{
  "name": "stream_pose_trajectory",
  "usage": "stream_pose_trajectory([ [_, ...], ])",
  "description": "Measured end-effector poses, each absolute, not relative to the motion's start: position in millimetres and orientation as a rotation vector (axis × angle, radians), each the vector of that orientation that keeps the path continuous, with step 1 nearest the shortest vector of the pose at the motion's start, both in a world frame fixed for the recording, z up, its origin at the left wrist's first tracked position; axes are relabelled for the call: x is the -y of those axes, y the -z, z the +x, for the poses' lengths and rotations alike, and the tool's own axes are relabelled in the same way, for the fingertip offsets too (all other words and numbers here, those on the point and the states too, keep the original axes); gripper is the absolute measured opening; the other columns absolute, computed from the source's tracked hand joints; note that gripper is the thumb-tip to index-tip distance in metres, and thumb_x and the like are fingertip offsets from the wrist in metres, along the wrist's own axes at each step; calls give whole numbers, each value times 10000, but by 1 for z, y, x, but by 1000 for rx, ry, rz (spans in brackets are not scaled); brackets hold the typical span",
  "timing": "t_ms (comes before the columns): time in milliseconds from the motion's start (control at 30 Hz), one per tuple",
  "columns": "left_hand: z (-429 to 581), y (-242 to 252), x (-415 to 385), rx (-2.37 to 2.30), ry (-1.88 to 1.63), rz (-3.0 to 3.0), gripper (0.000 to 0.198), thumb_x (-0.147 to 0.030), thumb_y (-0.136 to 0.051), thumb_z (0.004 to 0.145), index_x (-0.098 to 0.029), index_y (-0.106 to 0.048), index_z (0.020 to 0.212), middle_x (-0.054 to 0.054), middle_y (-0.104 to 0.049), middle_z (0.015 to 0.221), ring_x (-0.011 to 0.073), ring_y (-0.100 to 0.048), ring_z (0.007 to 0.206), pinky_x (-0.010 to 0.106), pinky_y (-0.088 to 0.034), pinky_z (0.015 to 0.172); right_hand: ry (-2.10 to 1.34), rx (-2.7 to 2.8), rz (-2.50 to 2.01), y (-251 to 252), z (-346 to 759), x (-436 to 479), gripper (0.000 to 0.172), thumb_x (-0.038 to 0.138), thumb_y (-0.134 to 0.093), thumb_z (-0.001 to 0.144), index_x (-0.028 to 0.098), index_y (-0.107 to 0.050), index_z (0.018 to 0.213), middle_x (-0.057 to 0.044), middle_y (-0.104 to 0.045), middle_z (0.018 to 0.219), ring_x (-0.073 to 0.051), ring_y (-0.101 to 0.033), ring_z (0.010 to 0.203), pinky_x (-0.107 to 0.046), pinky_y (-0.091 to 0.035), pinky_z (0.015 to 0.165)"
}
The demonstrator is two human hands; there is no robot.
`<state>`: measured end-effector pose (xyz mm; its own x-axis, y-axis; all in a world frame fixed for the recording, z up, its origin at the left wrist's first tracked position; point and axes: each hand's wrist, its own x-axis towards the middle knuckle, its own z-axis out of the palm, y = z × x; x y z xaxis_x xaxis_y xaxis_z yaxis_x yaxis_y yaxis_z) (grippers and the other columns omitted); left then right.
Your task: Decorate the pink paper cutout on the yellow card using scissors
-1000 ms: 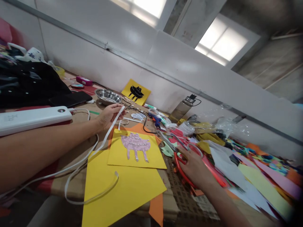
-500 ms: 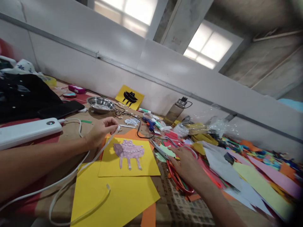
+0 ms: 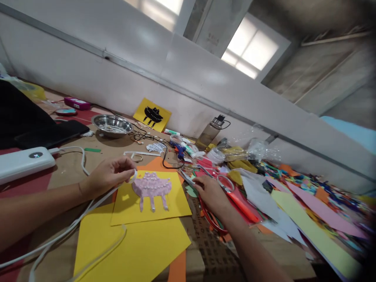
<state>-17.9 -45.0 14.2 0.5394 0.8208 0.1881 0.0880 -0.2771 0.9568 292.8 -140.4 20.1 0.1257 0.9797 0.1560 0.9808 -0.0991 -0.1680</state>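
While the left hand (image 3: 113,177) pinches a flat white ribbon (image 3: 107,196) at the left edge of a yellow rectangular card (image 3: 179,210) bearing a beaded pink cutout (image 3: 152,188), the right hand (image 3: 212,196) partly covers red-handled steel scissors (image 3: 188,179) at its right, blades pointing away and leftward; whether that grip is closed cannot be told

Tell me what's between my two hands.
In the head view: the yellow card bearing a beaded pink cutout, then green paper and scissors blades, nearest the right hand.
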Motion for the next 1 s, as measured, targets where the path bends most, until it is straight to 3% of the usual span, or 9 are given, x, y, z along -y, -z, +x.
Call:
stream_pose_trajectory([
  [100,-19,-12,46,-737,-853,1787,144,-311,-589,730,-167,-595,732,-19,-553,569,86,-478,506,181,-352,451,52,1927,-2227,-21,290,132,240,208,-518,814,150,-661,998,-98,-666,1004,-197,-583,949,-290,-399,856],
  [267,-20,-12,43,-777,-885,1681,152,-320,-607,719,-173,-595,756,-29,-553,557,82,-467,484,187,-357,457,118,1995,-2329,-17,284,119,196,239,-499,826,209,-683,885,-63,-684,929,-187,-596,889,-265,-396,767],
  [567,-18,-10,32,-776,-1033,1419,136,-276,-648,691,-161,-580,716,-36,-543,544,56,-426,460,171,-335,443,147,1824,-2350,-8,286,115,239,181,-416,832,120,-644,864,-125,-673,886,-215,-605,829,-301,-414,724],
  [767,-16,-6,29,-771,-1043,1320,142,-265,-653,685,-152,-571,713,-35,-536,542,51,-419,459,162,-323,430,-205,1579,-1939,-25,258,121,203,301,-492,794,173,-648,810,-46,-676,804,-169,-594,708,-282,-436,645],
  [1000,-14,-14,34,-819,-1004,1322,159,-272,-643,677,-147,-554,719,-33,-517,537,54,-411,447,169,-306,405,-384,1922,-1618,-29,171,115,123,213,-535,806,194,-655,785,-29,-657,767,-134,-576,709,-253,-422,657],
])
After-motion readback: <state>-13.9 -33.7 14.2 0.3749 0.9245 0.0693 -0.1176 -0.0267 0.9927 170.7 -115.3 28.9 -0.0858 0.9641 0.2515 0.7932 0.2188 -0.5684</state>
